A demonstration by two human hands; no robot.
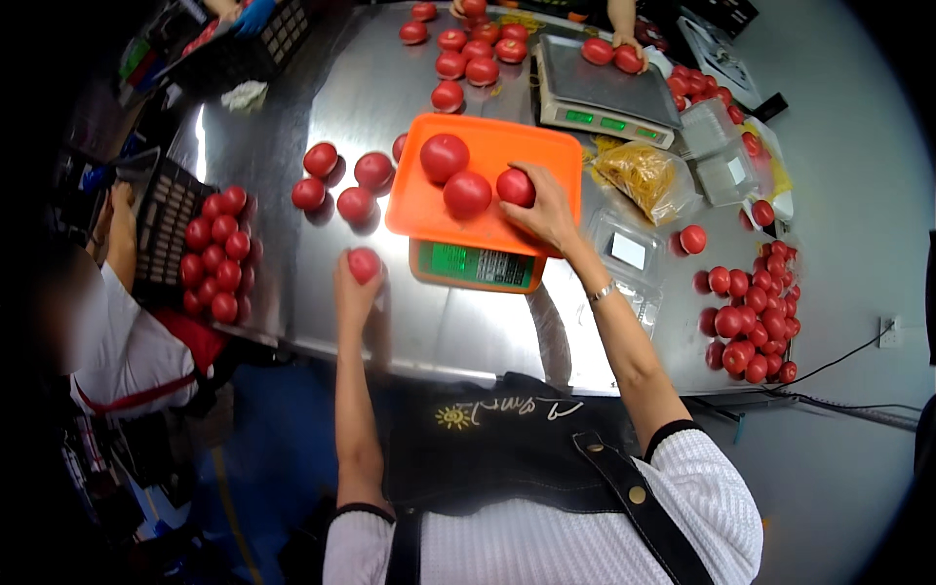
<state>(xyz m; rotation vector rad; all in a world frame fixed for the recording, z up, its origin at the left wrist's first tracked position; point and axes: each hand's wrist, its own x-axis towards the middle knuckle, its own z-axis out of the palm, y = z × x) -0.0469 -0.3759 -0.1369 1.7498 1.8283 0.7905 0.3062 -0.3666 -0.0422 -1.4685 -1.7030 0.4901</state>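
Note:
An orange tray (546, 156) sits on a digital scale (478, 265) with a lit green display. Two large tomatoes rest in it, one at the back (445, 158) and one nearer the middle (467, 194). At the tray's right side, my right hand (541, 210) has its fingers round a third tomato (516, 187). My left hand (351, 288) grips another tomato (365, 264) just left of the scale, over the steel table (312, 263). Several loose tomatoes (356, 204) lie left of the tray, beyond my left hand.
A black crate (168, 219) and a tomato group (222, 249) are on the left. A second scale (604, 88), where another person's hand (629, 41) touches a tomato, stands behind. Right are a bag of rubber bands (643, 175), clear plastic boxes (629, 258) and a tomato pile (759, 317).

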